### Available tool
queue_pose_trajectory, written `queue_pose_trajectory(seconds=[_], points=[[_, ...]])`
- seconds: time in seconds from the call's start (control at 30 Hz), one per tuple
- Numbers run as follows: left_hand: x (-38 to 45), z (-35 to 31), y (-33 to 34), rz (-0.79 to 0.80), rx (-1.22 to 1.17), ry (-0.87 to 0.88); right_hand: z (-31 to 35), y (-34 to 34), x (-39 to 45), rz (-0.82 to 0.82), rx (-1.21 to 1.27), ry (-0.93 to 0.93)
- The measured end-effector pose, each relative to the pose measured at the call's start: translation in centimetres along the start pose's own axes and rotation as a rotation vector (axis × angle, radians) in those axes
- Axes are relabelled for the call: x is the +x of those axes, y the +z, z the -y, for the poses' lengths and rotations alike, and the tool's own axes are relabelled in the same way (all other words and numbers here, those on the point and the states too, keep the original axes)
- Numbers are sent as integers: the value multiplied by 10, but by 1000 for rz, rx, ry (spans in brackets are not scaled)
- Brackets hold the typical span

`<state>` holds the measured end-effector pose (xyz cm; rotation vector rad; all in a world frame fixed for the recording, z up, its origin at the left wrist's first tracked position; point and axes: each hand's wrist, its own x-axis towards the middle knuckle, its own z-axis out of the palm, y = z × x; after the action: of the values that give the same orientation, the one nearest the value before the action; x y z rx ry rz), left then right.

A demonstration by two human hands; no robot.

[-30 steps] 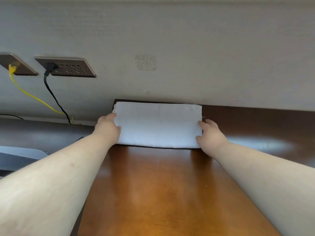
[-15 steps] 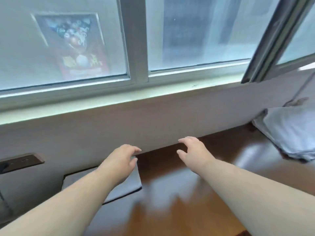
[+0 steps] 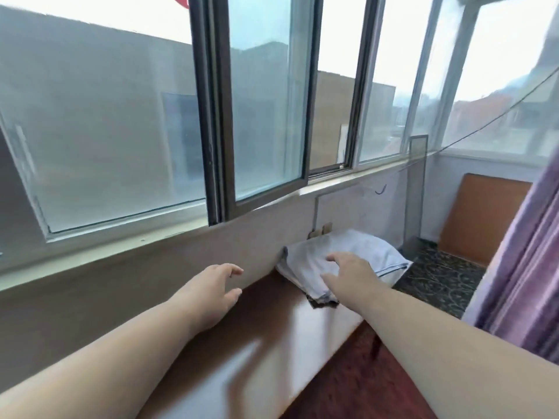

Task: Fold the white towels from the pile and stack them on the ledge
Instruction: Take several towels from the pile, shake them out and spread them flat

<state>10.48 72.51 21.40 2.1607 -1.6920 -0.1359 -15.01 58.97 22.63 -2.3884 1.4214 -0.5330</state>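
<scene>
Towel pile [image 3: 360,252] on ledge [image 3: 272,337], right end

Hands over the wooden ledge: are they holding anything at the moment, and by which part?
Nothing is held. The left hand hangs open above the ledge; the right hand reaches, fingers spread, over the towel pile, without gripping it.

Both bare forearms reach forward. The left hand [image 3: 211,290] hovers palm down, fingers loosely curled, holding nothing. The right hand [image 3: 351,273] stretches farther out, fingers spread and relaxed.
</scene>
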Motion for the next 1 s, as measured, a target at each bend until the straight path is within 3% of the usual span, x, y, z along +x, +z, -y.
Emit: queue_pose_trajectory(seconds=[0.2,0.4,0.73,1.0], points=[[45,-156,48,9,-83,40,-129,-90,-24,8,-87,92],[66,-239,112,93,-83,26,-228,-117,-44,-15,-67,201],[138,-253,180,136,-61,4,-278,-88,13,65,-130,152],[275,-205,231,198,-35,-77,-310,-44,158,119,-189,59]])
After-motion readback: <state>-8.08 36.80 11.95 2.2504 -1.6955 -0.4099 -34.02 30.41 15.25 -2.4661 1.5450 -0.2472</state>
